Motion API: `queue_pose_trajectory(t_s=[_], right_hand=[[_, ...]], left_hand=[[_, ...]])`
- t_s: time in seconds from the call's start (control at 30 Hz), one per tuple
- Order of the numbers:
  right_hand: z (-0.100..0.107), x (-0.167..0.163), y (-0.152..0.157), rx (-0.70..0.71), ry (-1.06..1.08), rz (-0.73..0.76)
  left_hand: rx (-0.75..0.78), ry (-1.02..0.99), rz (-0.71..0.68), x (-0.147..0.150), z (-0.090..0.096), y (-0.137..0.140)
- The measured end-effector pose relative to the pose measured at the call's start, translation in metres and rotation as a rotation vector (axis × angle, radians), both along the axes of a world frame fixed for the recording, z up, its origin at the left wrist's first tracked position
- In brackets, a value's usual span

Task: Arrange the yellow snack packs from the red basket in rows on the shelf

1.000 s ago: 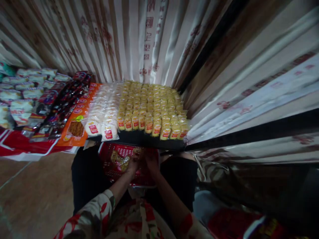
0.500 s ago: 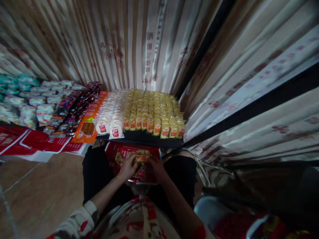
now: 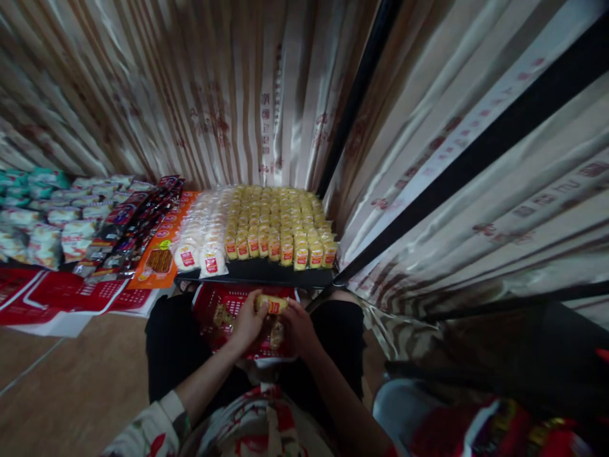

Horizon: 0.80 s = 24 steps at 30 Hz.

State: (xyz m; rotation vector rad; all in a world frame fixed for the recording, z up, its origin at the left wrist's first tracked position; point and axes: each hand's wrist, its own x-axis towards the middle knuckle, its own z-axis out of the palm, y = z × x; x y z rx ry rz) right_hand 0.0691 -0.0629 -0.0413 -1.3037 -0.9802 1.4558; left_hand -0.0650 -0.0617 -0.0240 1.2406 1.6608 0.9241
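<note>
A: What's in the red basket (image 3: 233, 297)?

B: Small wrapped pieces. One cluster (image 3: 221, 316) lies toward nine o'clock, and another piece (image 3: 276, 334) sits near four o'clock, below the hands. Both are too dim to make out well.

A: And where is the basket?

B: Between the dark-clad knees (image 3: 340, 336), with the black shelf (image 3: 266, 271) just beyond it at twelve o'clock.

A: Where's the yellow packet (image 3: 275, 304)?

B: Over the basket, toward one o'clock, between both hands. The left hand (image 3: 247, 322) grips one end between thumb and fingers; the right hand (image 3: 301, 325) has its fingers closed around the other.

A: How does it look?

B: Short and oblong, lying crosswise, pale yellow in shiny wrap, its orange-red label showing. The print is too blurred to read.

A: Anything like it on the shelf?

B: Tight rows of yellow packets (image 3: 280, 222) at one o'clock from the basket, similarly labelled. Round white packets (image 3: 209, 222) stand at eleven, and an orange bag (image 3: 162, 257) lies at ten.
</note>
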Motion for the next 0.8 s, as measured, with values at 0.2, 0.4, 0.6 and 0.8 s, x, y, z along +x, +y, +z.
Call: queue_pose_trajectory(t_s=[0.2,0.4,0.6,0.8], right_hand=[[-0.004,0.012,0.009,0.124,-0.196,-0.087],[0.008,0.020,0.026,0.479,-0.569,-0.166],[0.011,0.024,0.039,0.548,-0.681,-0.166],[0.010,0.017,0.043,0.541,-0.670,-0.118]], left_hand=[[0.139,0.125,-0.067,0.002,0.031,0.019],[0.312,0.306,-0.159,0.006,0.051,0.054],[0.381,0.451,-0.201,0.010,0.054,0.080],[0.296,0.539,-0.158,0.001,0.056,0.100]])
